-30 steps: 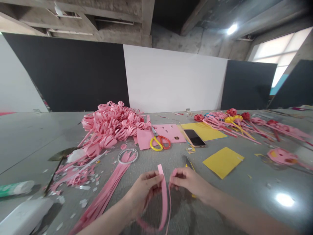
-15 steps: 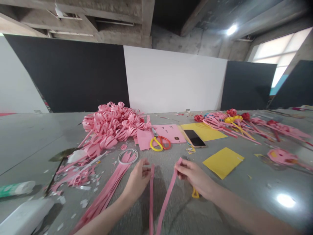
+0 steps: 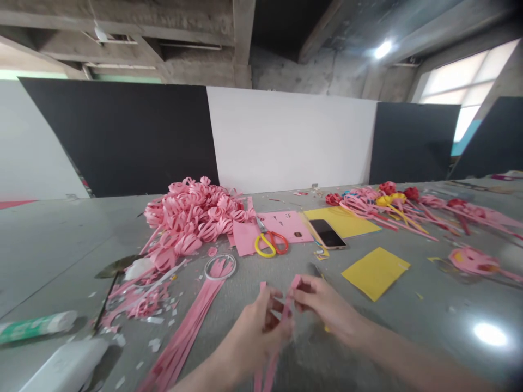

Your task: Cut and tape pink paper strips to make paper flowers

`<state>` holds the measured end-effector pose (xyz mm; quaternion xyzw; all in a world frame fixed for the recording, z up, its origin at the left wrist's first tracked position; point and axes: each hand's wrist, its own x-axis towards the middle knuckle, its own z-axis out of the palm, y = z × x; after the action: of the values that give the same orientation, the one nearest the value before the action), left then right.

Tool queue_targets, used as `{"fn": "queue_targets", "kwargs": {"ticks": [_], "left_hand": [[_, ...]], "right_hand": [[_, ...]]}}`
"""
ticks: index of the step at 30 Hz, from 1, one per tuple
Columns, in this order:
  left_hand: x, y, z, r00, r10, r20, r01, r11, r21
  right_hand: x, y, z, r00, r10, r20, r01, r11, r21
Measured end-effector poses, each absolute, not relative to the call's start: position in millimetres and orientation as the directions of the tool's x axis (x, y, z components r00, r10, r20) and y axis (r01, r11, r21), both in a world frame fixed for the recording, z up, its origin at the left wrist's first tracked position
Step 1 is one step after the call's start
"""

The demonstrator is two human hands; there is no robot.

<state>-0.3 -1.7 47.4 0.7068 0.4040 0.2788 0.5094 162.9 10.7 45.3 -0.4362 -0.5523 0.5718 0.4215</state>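
Note:
My right hand (image 3: 322, 302) pinches the top end of a narrow pink paper strip (image 3: 270, 374) between thumb and fingers. Close beside it, my left hand (image 3: 259, 326) is closed with curled fingers on the pink paper, its fingertips against the hanging length. Another strip end (image 3: 262, 285) sticks up behind the left hand. Two lengths run down out of view; whether they are one folded strip, I cannot tell. Partly hidden behind my right hand lies a dark-tipped tool (image 3: 316, 270) with a yellow part.
Scissors (image 3: 271, 243) lie on pink sheets (image 3: 300, 226) beside a phone (image 3: 327, 234). To the left are a pile of looped pink paper (image 3: 196, 209), strips through a roll ring (image 3: 220, 267), scraps and a green-white tube (image 3: 38, 325). Yellow paper (image 3: 376, 273) and paper flowers (image 3: 392, 198) lie right.
My left hand has moved right and slightly down, close to my right hand, and its fingers now meet the right-hand length. The view has shifted slightly.

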Motion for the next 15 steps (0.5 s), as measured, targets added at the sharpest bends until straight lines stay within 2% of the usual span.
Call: {"fn": "queue_targets", "kwargs": {"ticks": [6,8,10,11,12,15], "left_hand": [[-13.9,-0.4,68.1,0.472,0.875,-0.111,0.405,-0.104,0.908],[-29.2,7.8,75.4,0.433,0.889,-0.147,0.51,-0.107,0.854],[-45.7,15.3,80.9,0.375,0.899,-0.227,0.662,-0.089,0.744],[-52.6,18.1,82.3,0.342,0.902,-0.263,0.741,-0.086,0.666],[-58.0,20.3,82.7,0.316,0.908,-0.274,0.813,-0.11,0.572],[-62.3,22.5,78.1,0.309,0.933,-0.182,0.925,-0.25,0.285]], "right_hand": [[133.2,31.1,44.2,-0.374,0.927,0.018,-0.069,-0.009,-0.998],[124.7,44.7,41.1,-0.362,0.931,0.037,-0.008,0.036,-0.999],[115.1,58.3,35.8,-0.387,0.922,0.027,0.176,0.103,-0.979],[109.6,64.6,32.3,-0.42,0.907,0.023,0.305,0.165,-0.938],[103.6,70.2,28.4,-0.431,0.902,0.007,0.356,0.177,-0.917],[84.2,82.9,17.2,-0.422,0.907,-0.008,0.468,0.21,-0.858]]}}
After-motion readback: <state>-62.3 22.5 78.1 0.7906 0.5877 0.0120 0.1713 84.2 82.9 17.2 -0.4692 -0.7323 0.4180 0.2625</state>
